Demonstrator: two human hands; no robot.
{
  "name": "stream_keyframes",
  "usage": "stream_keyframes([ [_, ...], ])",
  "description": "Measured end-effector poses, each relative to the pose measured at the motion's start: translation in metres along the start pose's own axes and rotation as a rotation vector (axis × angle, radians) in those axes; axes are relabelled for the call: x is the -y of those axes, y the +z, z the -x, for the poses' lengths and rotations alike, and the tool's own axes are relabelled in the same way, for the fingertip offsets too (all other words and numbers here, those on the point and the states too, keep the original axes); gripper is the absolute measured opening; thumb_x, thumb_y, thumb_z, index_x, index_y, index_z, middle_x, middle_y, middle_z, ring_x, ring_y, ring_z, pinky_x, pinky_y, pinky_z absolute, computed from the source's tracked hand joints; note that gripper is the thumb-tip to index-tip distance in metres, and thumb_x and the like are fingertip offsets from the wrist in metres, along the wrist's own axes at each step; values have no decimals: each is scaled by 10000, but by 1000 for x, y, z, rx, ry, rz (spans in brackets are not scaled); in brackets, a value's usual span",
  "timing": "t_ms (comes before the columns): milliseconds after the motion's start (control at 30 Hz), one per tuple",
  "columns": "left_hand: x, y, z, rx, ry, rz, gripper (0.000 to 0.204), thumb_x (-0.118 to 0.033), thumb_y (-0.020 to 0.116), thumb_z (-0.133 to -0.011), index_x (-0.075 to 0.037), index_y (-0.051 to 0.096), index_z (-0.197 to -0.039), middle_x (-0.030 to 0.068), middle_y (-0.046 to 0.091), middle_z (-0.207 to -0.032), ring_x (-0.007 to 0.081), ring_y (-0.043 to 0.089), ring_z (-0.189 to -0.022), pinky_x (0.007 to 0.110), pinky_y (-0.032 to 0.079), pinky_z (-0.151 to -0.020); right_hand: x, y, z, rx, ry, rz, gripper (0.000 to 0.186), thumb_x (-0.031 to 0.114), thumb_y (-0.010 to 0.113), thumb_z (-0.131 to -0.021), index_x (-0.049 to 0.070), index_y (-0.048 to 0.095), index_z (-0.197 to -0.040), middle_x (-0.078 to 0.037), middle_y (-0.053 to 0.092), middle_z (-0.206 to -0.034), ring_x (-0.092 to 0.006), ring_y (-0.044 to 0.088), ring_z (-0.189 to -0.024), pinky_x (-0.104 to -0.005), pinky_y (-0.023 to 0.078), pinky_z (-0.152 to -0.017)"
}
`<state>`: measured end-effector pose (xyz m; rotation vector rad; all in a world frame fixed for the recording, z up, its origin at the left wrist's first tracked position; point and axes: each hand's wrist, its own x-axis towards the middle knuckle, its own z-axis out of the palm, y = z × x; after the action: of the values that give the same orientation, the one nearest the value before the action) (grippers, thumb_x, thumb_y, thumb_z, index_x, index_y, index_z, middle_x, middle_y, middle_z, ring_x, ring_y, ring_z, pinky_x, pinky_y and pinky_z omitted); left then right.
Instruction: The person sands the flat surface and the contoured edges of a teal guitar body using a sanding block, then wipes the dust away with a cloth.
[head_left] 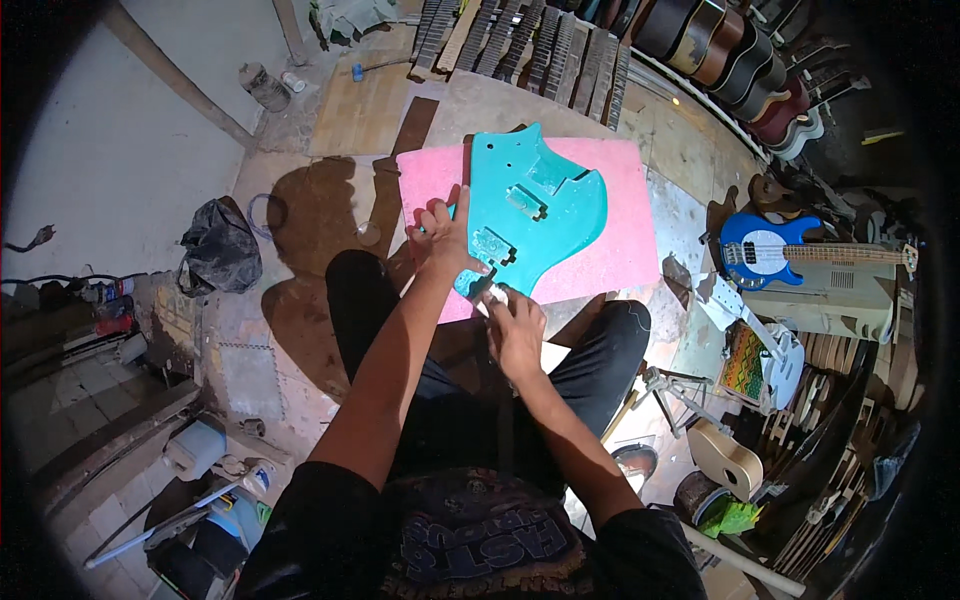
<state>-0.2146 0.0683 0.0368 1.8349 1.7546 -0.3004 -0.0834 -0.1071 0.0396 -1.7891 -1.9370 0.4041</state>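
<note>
"What are you seeing at the far left?"

"A pale grey wall (120,120) is filling the upper left of the frame, and a crumpled black bag (220,248) is sitting on the floor below it."

"And toward the middle?"

"The left hand (443,235) is resting over the left edge of a turquoise guitar body (575,235), its fingers parted and its thumb stretching rightward over the surface."

"Where is that body lying?"

"Just above the centre of the frame, on a pink sheet (630,225). Its cut-out cavities are facing up and its narrow end is pointing toward the lower edge."

"What is the right hand (517,335) doing?"

"It is pinching a small pale piece (484,306) between thumb and fingers at that narrow end. The grip is hiding most of the piece, so I cannot tell its full shape."

"Anything above them?"

"A row of guitar necks (520,45) is running along the top."

"And farther right?"

"Several guitar bodies are lining up in the upper right, a light wooden body (725,458) is leaning in the lower right, and a blue bass guitar (740,228) is lying at the right."
</note>
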Motion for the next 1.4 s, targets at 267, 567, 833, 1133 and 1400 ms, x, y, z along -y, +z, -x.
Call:
stream_keyframes([
  [267, -6, -1, 2, 8, -6, -45, 1559, -462, 1020, -511, -291, -5, -1673, 165, 350, -1519, 407, 376, -1386, 615, 388, -1079, -34, -1, -49, -41, 201, -61, 542, 63, 720, -795, 171, 656, -1322, -178, 583, -1356, -418, 531, -1184, -523, 425, -990],
  [567, -1, 6, 1, -10, -8, -6, 1593, -429, 1036, -479, -302, -12, -1672, 157, 344, -1520, 409, 357, -1385, 638, 375, -1075, -53, -1, -40, 7, 113, -30, 555, 57, 753, -768, 162, 662, -1305, -168, 582, -1353, -412, 544, -1168, -520, 444, -969],
  [833, -6, 4, -2, -32, 12, -58, 1537, -476, 1020, -508, -274, 30, -1665, 205, 354, -1495, 434, 384, -1345, 621, 392, -1028, -27, 17, -4, 40, 64, 69, 583, 48, 702, -747, 166, 650, -1315, -191, 552, -1369, -427, 506, -1226, -540, 411, -1015],
  [1133, -3, -1, 1, 1, 23, -24, 1558, -477, 1017, -516, -274, -8, -1672, 194, 356, -1492, 426, 371, -1354, 624, 387, -1044, -68, -13, -62, -48, 206, 61, 593, 69, 715, -772, 146, 615, -1352, -204, 561, -1358, -439, 530, -1185, -555, 441, -963],
  [1400, 0, -1, 2, -27, 15, -18, 1535, -445, 1023, -517, -280, 17, -1664, 206, 361, -1476, 434, 380, -1339, 632, 385, -1041, -35, 0, -12, 53, -27, 37, 544, 79, 727, -763, 144, 659, -1299, -190, 574, -1352, -416, 530, -1207, -535, 420, -1019],
])
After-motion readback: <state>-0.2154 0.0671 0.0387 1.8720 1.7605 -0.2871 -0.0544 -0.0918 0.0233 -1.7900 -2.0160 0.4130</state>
